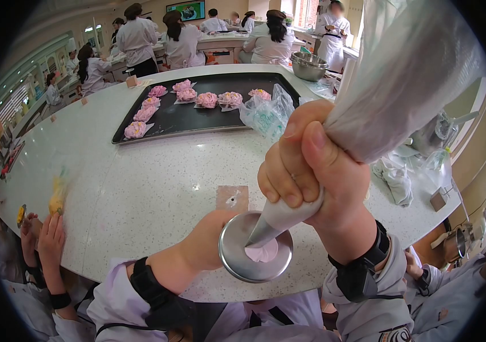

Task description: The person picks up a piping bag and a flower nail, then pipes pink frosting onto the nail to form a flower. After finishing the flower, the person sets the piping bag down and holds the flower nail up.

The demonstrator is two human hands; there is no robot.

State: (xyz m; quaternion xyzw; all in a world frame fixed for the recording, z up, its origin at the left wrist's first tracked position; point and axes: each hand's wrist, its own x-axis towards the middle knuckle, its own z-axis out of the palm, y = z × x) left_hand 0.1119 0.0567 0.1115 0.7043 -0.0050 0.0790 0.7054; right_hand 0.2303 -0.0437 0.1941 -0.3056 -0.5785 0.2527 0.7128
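My right hand (323,165) is closed round the twisted neck of a white piping bag (408,68), whose full upper part rises to the top right. Its metal piping tip (265,229) points down to the left, against a small mound of pale pink cream (264,251). That cream lies on the round metal head of a flower nail (233,257). Below and behind this disc, my left hand (209,232) holds the nail; the disc hides most of its fingers and the stem.
A black baking tray (197,121) bears several pink piped flowers (206,101) and a crumpled plastic bag (270,113). A square block (232,197) sits near my hands. Metal bowls (309,65) stand behind. At left, another person's hands (51,239) hold a yellow-filled bag (56,196).
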